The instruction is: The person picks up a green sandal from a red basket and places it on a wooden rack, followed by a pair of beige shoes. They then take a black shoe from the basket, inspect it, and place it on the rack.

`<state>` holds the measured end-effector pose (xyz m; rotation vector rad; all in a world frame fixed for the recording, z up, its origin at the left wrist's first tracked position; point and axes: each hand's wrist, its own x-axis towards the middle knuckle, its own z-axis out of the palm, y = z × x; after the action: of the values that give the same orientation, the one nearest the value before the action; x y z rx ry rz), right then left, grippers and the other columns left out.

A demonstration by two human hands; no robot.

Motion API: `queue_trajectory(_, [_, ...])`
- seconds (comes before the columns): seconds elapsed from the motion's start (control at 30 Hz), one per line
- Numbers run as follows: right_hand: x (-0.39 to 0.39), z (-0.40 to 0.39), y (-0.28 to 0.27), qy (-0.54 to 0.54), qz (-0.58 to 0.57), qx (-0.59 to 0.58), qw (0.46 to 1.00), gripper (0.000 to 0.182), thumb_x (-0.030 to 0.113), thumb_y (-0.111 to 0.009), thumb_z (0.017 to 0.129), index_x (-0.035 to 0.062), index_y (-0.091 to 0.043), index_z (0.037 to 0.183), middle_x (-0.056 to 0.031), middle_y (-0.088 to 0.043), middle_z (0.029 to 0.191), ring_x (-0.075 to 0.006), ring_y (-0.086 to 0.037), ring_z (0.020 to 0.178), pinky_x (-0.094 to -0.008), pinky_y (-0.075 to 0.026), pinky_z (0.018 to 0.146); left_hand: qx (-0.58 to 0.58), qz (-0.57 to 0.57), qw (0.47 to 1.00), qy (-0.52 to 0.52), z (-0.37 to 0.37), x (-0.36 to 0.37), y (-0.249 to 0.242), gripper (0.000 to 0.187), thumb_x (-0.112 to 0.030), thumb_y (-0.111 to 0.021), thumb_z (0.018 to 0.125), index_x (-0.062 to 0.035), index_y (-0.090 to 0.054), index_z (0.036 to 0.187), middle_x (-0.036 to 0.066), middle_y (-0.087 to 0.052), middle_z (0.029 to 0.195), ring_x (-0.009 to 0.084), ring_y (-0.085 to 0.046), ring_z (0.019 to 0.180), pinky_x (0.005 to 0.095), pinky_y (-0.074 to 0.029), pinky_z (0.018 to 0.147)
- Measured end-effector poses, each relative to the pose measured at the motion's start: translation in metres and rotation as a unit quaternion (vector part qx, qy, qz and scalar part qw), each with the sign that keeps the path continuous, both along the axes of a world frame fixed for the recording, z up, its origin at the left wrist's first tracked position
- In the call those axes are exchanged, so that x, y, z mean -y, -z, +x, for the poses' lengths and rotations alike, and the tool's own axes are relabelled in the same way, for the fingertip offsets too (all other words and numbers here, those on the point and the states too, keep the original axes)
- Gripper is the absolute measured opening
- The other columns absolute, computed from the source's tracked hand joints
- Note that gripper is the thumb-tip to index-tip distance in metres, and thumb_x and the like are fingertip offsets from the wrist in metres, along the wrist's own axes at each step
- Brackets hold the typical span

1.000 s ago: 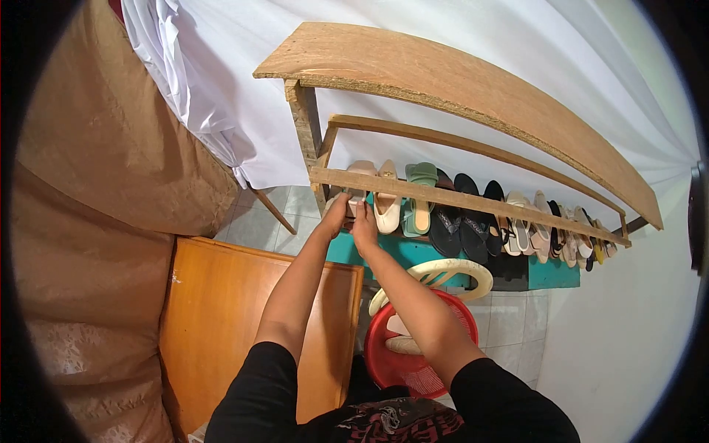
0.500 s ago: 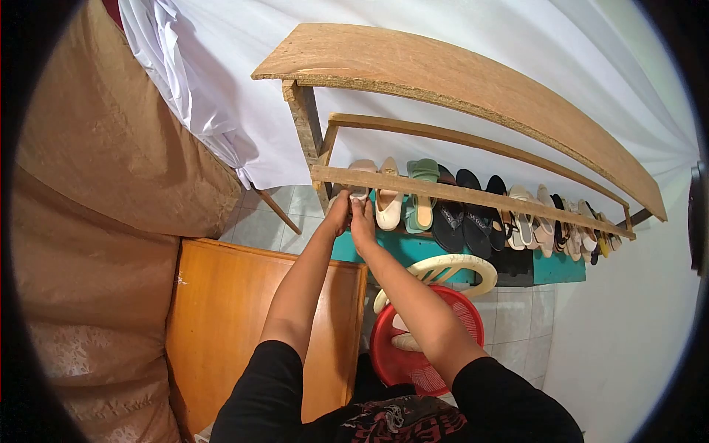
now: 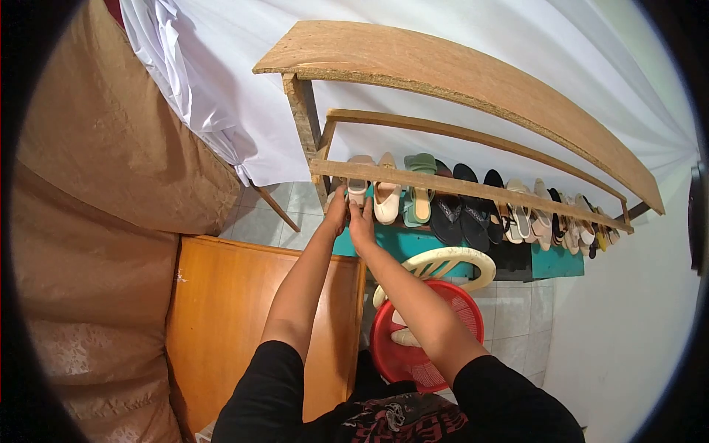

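Observation:
At the left end of the shoe row, my left hand [image 3: 336,210] and my right hand [image 3: 362,227] are close together. Between and beyond their fingertips stands a pale pinkish slip-on shoe [image 3: 357,189]. My right fingers close on its near end. My left fingers curl along its left side, by another light shoe mostly hidden by the hand and rail. Just right of my hands is a cream pointed flat [image 3: 386,207], then a green sandal [image 3: 419,203] with a wide strap. Black thong sandals [image 3: 447,221] follow. The wooden front rail hides part of each shoe.
A wooden rack [image 3: 443,63] frames the shoes, with its front rail [image 3: 428,181] crossing above them on a teal surface [image 3: 391,240]. Below my right arm, a red basket [image 3: 384,369] holding light shoes sits on a cream plastic chair [image 3: 484,273]. An orange-brown wooden table [image 3: 244,317] is at left.
My hands have drawn slightly back along the pale slip-on, and more of it shows beyond my fingertips. The view has shifted slightly; the other shoes stay in place.

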<state>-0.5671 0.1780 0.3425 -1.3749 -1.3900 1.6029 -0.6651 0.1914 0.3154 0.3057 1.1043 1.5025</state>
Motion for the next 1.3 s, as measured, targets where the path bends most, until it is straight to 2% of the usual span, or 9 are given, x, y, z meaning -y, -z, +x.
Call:
queue_trajectory(0.23, [0.015,0.005,0.011,-0.030,-0.016,0.007,0.999,0.090,0.058,-0.046,0.096,0.0087,-0.004,0.158,-0.0213,-0.023,0.160,-0.0359,-0.033,0.143,-0.0407,-0.031,0.113,-0.013,-0.004,1.000,-0.023,0.004,0.008,0.002,0.059,-0.047,-0.039,0.100,-0.0036,-0.046,0.138,0.015,-0.056,0.133,0.0294,-0.055,0.119,0.0411,-0.040,0.107])
queue_trajectory(0.37, [0.022,0.003,-0.004,-0.014,-0.025,-0.028,0.999,0.091,0.057,-0.047,0.096,0.0026,-0.006,0.157,-0.0244,-0.014,0.161,-0.0369,-0.015,0.150,-0.0400,-0.017,0.120,0.010,0.041,0.998,-0.046,-0.013,0.000,0.050,0.065,-0.051,-0.038,0.098,-0.0037,-0.044,0.141,0.016,-0.052,0.139,0.0316,-0.050,0.127,0.0412,-0.036,0.110])
queue_trajectory(0.4, [0.039,0.015,0.002,-0.014,-0.037,-0.049,0.998,0.091,0.057,-0.046,0.096,0.0024,-0.006,0.157,-0.0242,-0.014,0.161,-0.0365,-0.013,0.150,-0.0396,-0.015,0.121,0.045,-0.007,0.998,-0.043,0.006,0.029,-0.001,0.069,-0.054,-0.040,0.096,-0.0038,-0.041,0.143,0.016,-0.049,0.143,0.0305,-0.043,0.135,0.0440,-0.029,0.114])
queue_trajectory(0.53, [0.065,0.048,-0.015,-0.065,-0.082,-0.125,0.987,0.089,0.054,-0.049,0.098,0.0065,-0.003,0.158,-0.0189,-0.029,0.157,-0.0329,-0.053,0.125,-0.0413,-0.044,0.102,-0.062,0.010,0.992,-0.114,0.020,0.058,0.011,0.074,-0.053,-0.044,0.095,-0.0044,-0.032,0.150,0.013,-0.043,0.149,0.0281,-0.032,0.143,0.0489,-0.019,0.116])
queue_trajectory(0.67, [0.083,0.092,-0.019,-0.065,-0.134,-0.168,0.974,0.090,0.052,-0.051,0.099,0.0065,0.000,0.158,-0.0191,-0.027,0.158,-0.0326,-0.055,0.123,-0.0422,-0.041,0.105,-0.217,0.009,0.967,-0.134,0.045,0.094,0.013,0.071,-0.051,-0.045,0.096,-0.0070,-0.032,0.151,0.013,-0.041,0.151,0.0281,-0.036,0.141,0.0485,-0.021,0.115])
queue_trajectory(0.8, [0.089,0.142,-0.018,-0.110,-0.144,-0.168,0.969,0.092,0.057,-0.049,0.097,0.0060,-0.001,0.158,-0.0177,-0.027,0.159,-0.0277,-0.060,0.117,-0.0394,-0.045,0.102,-0.200,0.020,0.975,-0.093,0.079,0.141,-0.009,0.068,-0.045,-0.044,0.098,-0.0073,-0.031,0.152,0.013,-0.041,0.152,0.0272,-0.036,0.142,0.0463,-0.025,0.113])
queue_trajectory(0.93, [0.093,0.190,-0.022,-0.103,-0.166,-0.141,0.971,0.080,0.055,-0.044,0.100,0.0047,-0.016,0.156,-0.0186,-0.034,0.155,-0.0302,-0.060,0.117,-0.0410,-0.043,0.102,-0.187,-0.001,0.978,-0.089,0.119,0.176,0.005,0.064,-0.043,-0.043,0.099,-0.0069,-0.032,0.151,0.013,-0.041,0.152,0.0275,-0.040,0.139,0.0461,-0.029,0.112])
queue_trajectory(1.07, [0.108,0.242,-0.019,-0.134,-0.160,-0.153,0.966,0.061,0.049,-0.044,0.102,0.0045,-0.043,0.144,-0.0127,-0.057,0.138,-0.0223,-0.062,0.108,-0.0351,-0.046,0.095,-0.178,-0.006,0.981,-0.074,0.168,0.199,0.015,0.061,-0.043,-0.044,0.100,-0.0058,-0.036,0.149,0.013,-0.045,0.149,0.0246,-0.044,0.136,0.0417,-0.035,0.108])
queue_trajectory(1.3, [0.143,0.369,0.033,-0.066,-0.225,-0.099,0.967,0.037,0.030,-0.053,0.098,0.0067,-0.057,0.127,-0.0074,-0.066,0.120,-0.0167,-0.064,0.095,-0.0294,-0.051,0.083,-0.119,-0.049,0.989,-0.066,0.262,0.250,0.070,0.047,-0.024,-0.045,0.102,-0.0030,-0.042,0.143,0.009,-0.058,0.135,0.0187,-0.058,0.118,0.0319,-0.044,0.095])
